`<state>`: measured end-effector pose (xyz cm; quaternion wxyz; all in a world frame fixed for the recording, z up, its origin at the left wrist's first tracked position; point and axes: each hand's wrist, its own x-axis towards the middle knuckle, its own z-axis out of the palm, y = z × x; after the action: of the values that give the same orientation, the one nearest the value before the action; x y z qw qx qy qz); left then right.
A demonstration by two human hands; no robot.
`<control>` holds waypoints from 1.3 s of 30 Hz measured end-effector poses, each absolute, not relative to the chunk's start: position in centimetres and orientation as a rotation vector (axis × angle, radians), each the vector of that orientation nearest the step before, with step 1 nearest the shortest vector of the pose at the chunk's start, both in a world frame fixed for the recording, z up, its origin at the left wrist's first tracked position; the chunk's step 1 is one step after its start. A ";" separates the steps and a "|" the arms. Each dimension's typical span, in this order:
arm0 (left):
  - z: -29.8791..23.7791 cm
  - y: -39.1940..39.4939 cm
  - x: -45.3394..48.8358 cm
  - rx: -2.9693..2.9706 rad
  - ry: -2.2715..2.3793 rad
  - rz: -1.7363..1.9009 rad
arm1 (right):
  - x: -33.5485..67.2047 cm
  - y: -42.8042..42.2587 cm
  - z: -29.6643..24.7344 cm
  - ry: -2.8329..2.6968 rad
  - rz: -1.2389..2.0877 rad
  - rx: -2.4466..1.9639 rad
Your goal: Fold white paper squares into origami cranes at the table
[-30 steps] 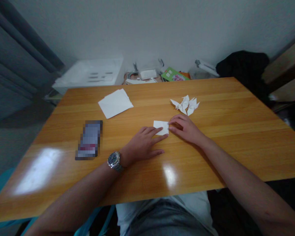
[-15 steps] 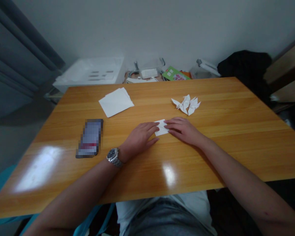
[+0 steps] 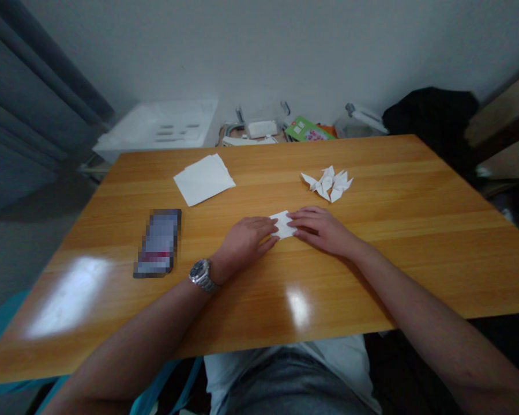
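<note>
A small piece of folded white paper (image 3: pixel 282 225) lies flat on the wooden table between my two hands. My left hand (image 3: pixel 248 237), with a metal watch at its wrist, has its fingertips on the paper's left edge and its thumb at the lower left corner. From the other side my right hand (image 3: pixel 322 229) holds the right edge, its fingers slightly apart and covering that end. Just beyond the right hand sit several folded paper cranes (image 3: pixel 328 183), close together.
A stack of white paper sheets (image 3: pixel 204 180) lies at the far left of the table (image 3: pixel 251 305). A phone (image 3: pixel 158 243) with a blurred screen rests left of my left hand. Behind the table are a white plastic bin (image 3: pixel 177 118) and a green booklet (image 3: pixel 308 129).
My left thumb has moved up to the paper's lower left corner, and the left fingers have drawn back slightly leftward. The paper has shifted a little left. My right hand has barely moved.
</note>
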<state>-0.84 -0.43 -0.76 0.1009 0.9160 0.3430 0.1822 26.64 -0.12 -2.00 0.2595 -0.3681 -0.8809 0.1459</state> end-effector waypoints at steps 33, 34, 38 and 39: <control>-0.7 0.2 0.7 2.657 1.207 0.535 | 24.4 -1.0 -2.0 -2.360 0.406 -0.967; -0.7 0.2 0.7 2.664 1.210 0.536 | 24.4 -1.0 -2.1 -2.357 0.397 -0.968; -0.7 0.2 0.9 2.666 1.227 0.544 | 24.3 -1.0 -2.2 -2.357 0.390 -0.963; -0.7 0.2 0.8 2.649 1.228 0.563 | 24.3 -1.0 -2.1 -2.354 0.395 -0.965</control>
<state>0.82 0.19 -0.72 0.0840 0.8877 0.4115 0.1886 24.31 -0.97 -2.15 0.2797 -0.3600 -0.8778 0.1472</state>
